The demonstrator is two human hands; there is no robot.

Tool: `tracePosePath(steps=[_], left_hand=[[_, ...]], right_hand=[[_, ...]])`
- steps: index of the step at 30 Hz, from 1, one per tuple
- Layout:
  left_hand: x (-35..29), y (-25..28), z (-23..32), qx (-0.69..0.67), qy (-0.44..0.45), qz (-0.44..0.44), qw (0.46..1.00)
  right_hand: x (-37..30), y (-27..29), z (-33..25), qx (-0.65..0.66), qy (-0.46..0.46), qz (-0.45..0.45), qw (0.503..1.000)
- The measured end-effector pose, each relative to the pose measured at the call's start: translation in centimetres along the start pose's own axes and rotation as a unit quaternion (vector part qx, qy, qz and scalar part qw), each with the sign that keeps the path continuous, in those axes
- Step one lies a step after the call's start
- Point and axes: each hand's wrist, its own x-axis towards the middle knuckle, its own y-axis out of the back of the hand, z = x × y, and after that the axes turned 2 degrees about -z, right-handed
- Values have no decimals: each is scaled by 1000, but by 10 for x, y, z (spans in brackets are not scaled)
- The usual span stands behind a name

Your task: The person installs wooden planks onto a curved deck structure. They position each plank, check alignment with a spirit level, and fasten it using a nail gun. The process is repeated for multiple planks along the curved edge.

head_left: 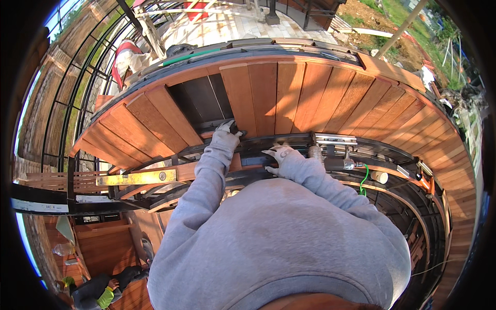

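Note:
My left hand [226, 129], in a grey glove, reaches up to the lower end of an orange wooden plank [238, 98], right beside a dark open gap [199, 98] in the planking. Its fingers curl over something small and dark that I cannot make out. My right hand [281, 156], also gloved, rests with fingers spread on the curved black metal rail [289, 140] below the planks. Both grey sleeves rise from my body in the lower middle.
A yellow spirit level [137, 177] lies on the frame at left. A silver clamp-like tool [336, 139], a green cord [364, 178] and a small pale roll [380, 176] sit on the rail at right. Another person [98, 294] crouches far below at lower left.

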Motion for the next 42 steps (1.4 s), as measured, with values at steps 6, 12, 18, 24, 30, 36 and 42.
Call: tracePosePath(steps=[6, 12, 18, 24, 30, 36, 42], left_hand=[[-10, 1, 9, -66, 20, 40, 997], [-18, 0, 4, -119, -5, 66, 991], [-47, 4, -2, -108, -90, 190, 972], [-117, 6, 7, -267, 23, 218, 938], [-143, 1, -5, -221, -24, 219, 950], [-154, -4, -6, -192, -22, 230, 954], [-163, 6, 21, -169, 23, 218, 961]], right_hand=[[-11, 13, 4, 20, -11, -26, 999], [-24, 8, 22, 21, 4, 16, 1000], [-45, -2, 42, 67, 30, 83, 994], [-118, 123, 75, 72, 140, 479, 864], [-185, 274, 224, -255, -67, 491, 830], [-180, 323, 316, 9, -140, 232, 962], [-183, 317, 293, 88, -25, 288, 953]])
